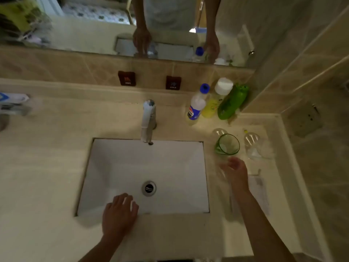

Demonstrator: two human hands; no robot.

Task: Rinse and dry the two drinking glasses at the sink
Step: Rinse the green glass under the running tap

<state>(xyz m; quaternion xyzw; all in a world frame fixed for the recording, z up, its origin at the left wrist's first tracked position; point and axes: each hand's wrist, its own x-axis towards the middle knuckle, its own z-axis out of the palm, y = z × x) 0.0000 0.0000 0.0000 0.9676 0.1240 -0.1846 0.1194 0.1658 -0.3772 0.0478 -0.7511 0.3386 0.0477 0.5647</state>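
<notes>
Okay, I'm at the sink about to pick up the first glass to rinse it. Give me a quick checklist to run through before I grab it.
1. Right hand free to grab: ok, it looks empty, just short of the green glass, though blurred.
2. Left hand free for the tap: ok, it rests open on the front rim of the sink.
3. Basin clear: ok, only the drain shows inside.
4. Water running: not ok, no stream shows below the faucet.
5. Second glass located: cannot tell, the clear items beside the green glass are too blurred to identify.
6. Drying cloth ready: cannot tell, none is clearly visible.
</notes>
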